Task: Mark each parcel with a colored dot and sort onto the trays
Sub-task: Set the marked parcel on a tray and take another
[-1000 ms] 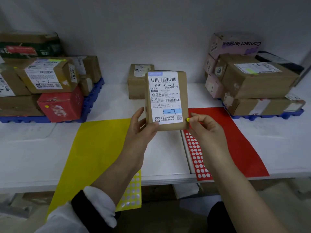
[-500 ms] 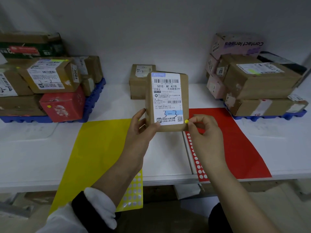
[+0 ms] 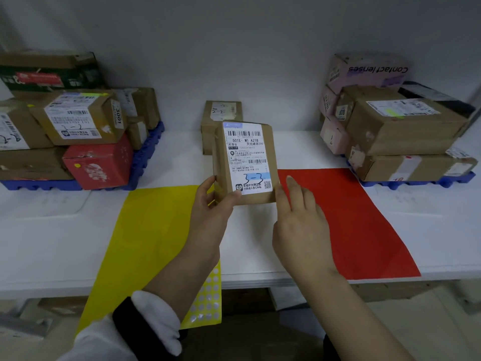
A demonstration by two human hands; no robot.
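Observation:
I hold a small brown parcel upright above the middle of the table, its white shipping label facing me with "3-3" handwritten on it. My left hand grips its lower left corner. My right hand has straight fingers laid against the parcel's lower right edge; no dot shows there. A yellow dot sheet hangs over the table's front edge under my left wrist. The left blue tray and the right blue tray both carry stacked parcels.
A yellow paper sheet and a red paper sheet lie on the white table. Another brown parcel stands against the back wall behind the held one. A red box sits on the left tray.
My right hand, which pinched a yellow dot at the parcel's lower right corner, now lies flat-fingered against that edge, and the dot is out of sight. The parcel sank slightly.

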